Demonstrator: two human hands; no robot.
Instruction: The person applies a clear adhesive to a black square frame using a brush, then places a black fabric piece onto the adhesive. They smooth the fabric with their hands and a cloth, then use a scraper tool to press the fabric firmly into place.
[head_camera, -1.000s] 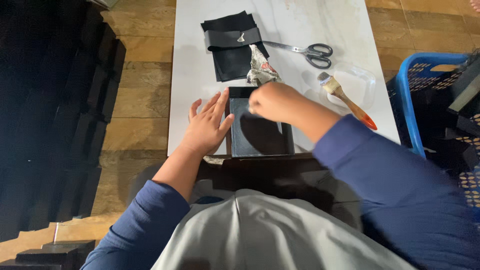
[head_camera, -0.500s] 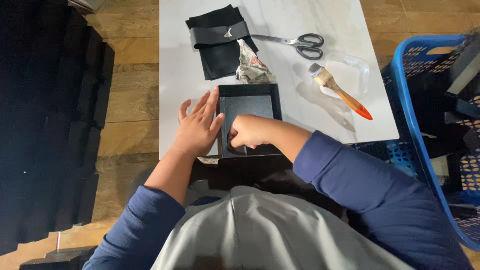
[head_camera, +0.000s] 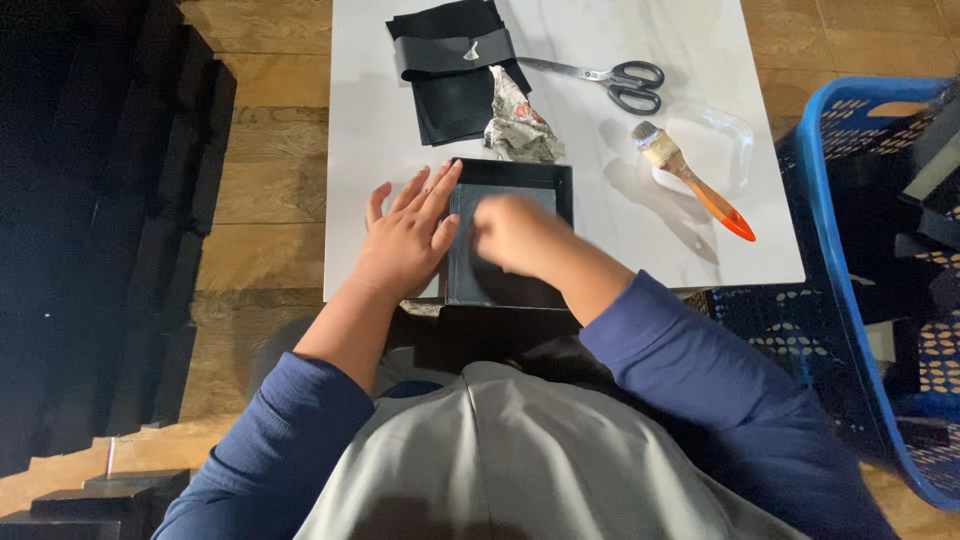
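Observation:
A black picture frame (head_camera: 505, 288) with dark glass lies flat at the near edge of the white table (head_camera: 640, 250). My left hand (head_camera: 405, 240) rests flat with fingers spread on the frame's left border. My right hand (head_camera: 515, 235) is blurred and curled over the middle of the glass, touching it; whether it holds anything is hidden. A crumpled patterned cloth (head_camera: 520, 125) lies just beyond the frame's top edge.
A stack of black sheets (head_camera: 455, 65) lies at the table's far side, with scissors (head_camera: 610, 80) to its right. A brush with an orange handle (head_camera: 690, 180) lies across a clear plastic tray (head_camera: 725, 150). A blue basket (head_camera: 830, 250) stands right; dark blocks (head_camera: 150, 200) stand left.
My right hand went from the cloth at the frame's top to its lower part, then back to the middle of the glass. The left hand stayed on the frame's left border.

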